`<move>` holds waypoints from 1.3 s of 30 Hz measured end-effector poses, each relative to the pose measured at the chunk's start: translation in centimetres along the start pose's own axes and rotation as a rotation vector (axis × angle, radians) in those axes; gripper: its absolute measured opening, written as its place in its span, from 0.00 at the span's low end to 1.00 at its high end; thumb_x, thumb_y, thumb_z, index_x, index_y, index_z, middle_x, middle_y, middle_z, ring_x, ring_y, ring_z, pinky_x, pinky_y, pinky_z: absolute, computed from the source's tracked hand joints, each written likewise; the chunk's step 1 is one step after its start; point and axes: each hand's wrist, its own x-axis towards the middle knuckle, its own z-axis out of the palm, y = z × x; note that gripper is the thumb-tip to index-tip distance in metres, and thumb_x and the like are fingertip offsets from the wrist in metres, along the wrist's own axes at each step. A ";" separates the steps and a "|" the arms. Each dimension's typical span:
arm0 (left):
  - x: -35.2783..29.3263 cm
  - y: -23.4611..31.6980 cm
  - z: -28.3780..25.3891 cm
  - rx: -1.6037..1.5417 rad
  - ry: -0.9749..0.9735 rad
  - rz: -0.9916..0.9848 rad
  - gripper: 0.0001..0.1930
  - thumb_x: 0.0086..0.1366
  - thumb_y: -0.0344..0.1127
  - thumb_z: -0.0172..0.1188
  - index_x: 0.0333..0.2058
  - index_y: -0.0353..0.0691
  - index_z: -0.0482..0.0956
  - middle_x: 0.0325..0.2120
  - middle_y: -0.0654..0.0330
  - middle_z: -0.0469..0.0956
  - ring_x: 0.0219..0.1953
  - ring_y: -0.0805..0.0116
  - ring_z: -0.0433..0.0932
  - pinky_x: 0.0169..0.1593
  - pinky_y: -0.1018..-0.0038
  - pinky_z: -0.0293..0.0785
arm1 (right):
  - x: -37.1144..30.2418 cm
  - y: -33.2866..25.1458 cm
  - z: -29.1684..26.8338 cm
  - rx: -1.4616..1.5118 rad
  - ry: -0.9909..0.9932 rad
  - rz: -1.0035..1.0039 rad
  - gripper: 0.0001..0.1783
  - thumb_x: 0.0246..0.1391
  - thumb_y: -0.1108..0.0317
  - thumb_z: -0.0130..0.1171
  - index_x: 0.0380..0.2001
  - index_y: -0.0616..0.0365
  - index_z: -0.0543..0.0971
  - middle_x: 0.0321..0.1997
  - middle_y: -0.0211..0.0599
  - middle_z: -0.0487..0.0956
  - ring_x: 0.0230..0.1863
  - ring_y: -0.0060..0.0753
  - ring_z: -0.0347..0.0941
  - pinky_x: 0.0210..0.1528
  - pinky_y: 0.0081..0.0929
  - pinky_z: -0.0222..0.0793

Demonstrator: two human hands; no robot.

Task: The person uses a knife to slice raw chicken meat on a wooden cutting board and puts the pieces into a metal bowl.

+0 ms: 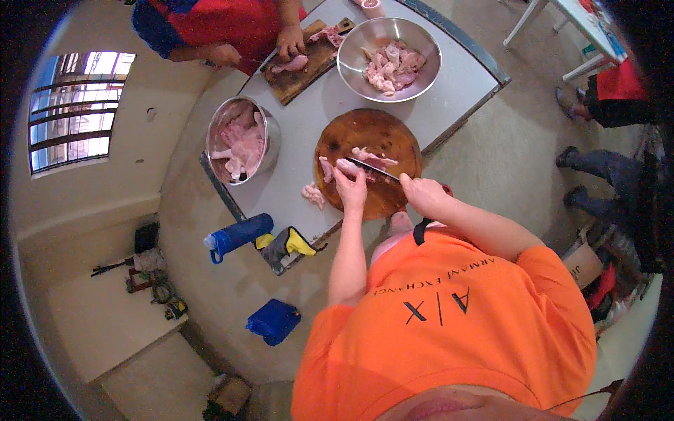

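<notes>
My left hand [352,188] is closed on a piece of raw chicken [347,165], pinching it down on a round wooden chopping board [361,128]. In my right hand [425,196] is a knife [375,169], gripped by its handle. The blade slants across the board, its tip close to the chicken under my left fingers. More raw meat scraps [370,156] lie on the board just beyond the blade, and another strip [326,169] rests at its left side. A small pale heap of chicken trimmings [313,196] sits on the table left of the board.
A steel bowl [432,78] of chicken pieces stands beyond the board, a deep steel pot [264,168] of chicken to its left. Across the table [298,119], a person's hand [290,41] holds meat on a rectangular board [284,90]. A blue bottle [242,234] and cloth [286,247] are near the left edge.
</notes>
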 end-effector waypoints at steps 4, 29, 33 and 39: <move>0.2 -0.7 -0.1 -0.019 0.127 0.136 0.36 0.54 0.30 0.62 0.60 0.29 0.56 0.55 0.43 0.64 0.59 0.52 0.64 0.63 0.65 0.56 | 1.5 -1.1 -0.4 0.010 -0.070 0.021 0.10 0.54 0.71 0.48 0.38 0.62 0.64 0.29 0.53 0.80 0.33 0.54 0.79 0.33 0.47 0.75; 0.2 -7.6 0.4 -0.130 0.058 0.133 0.29 0.62 0.30 0.60 0.59 0.36 0.57 0.45 0.57 0.69 0.39 0.71 0.73 0.30 0.77 0.77 | 1.2 -0.7 -1.7 -0.082 0.016 -0.054 0.12 0.49 0.72 0.53 0.36 0.61 0.64 0.28 0.52 0.80 0.31 0.53 0.79 0.31 0.45 0.74; 0.2 -7.8 0.1 -0.181 0.022 0.090 0.28 0.63 0.29 0.60 0.58 0.36 0.58 0.47 0.57 0.69 0.42 0.70 0.73 0.34 0.77 0.76 | 1.2 -0.1 -0.7 -0.090 0.002 -0.068 0.12 0.49 0.73 0.53 0.36 0.60 0.63 0.28 0.52 0.80 0.31 0.53 0.79 0.30 0.45 0.74; -0.6 -4.7 -1.0 -0.431 -0.087 -0.154 0.25 0.63 0.27 0.58 0.56 0.35 0.59 0.47 0.57 0.71 0.45 0.70 0.74 0.40 0.76 0.75 | 0.0 -3.4 -4.4 0.057 0.283 -0.160 0.13 0.51 0.72 0.52 0.38 0.59 0.62 0.29 0.52 0.79 0.31 0.54 0.78 0.31 0.45 0.74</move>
